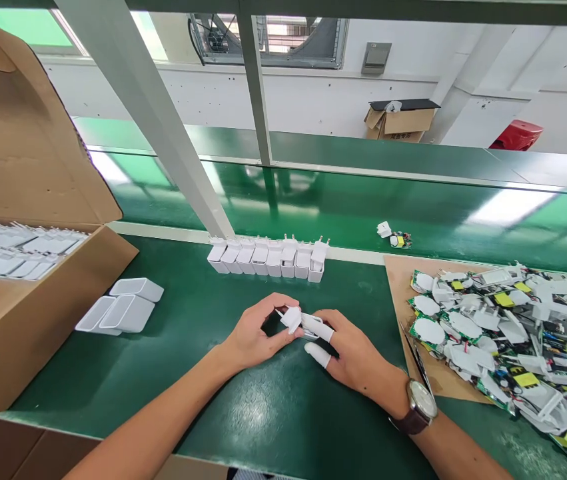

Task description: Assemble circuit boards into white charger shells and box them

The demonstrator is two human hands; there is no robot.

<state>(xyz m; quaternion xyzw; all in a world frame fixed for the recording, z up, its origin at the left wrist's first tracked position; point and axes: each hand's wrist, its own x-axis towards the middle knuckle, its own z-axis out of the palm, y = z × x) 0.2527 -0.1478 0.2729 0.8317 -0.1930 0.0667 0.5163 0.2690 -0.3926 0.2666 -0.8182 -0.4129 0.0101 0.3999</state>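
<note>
The green desk (358, 287) is occupied at left by an open cardboard box (53, 320), at right by heaped circuit boards (508, 333), with a row of white housings (273, 257) between. By the left hand (253, 333), fingers closed in a pinch, a small white part (291, 319) is held before the row; it is met by the right hand (358, 353), thumb apart, grip uncertain. Fitting by hand seems under way; careful alignment is called for.

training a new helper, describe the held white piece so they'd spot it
On the green table, find the row of white housings, then look nearer the camera. There the left hand pinches a small white piece, the right hand beside it. Unlike the housings, it is held.
</note>
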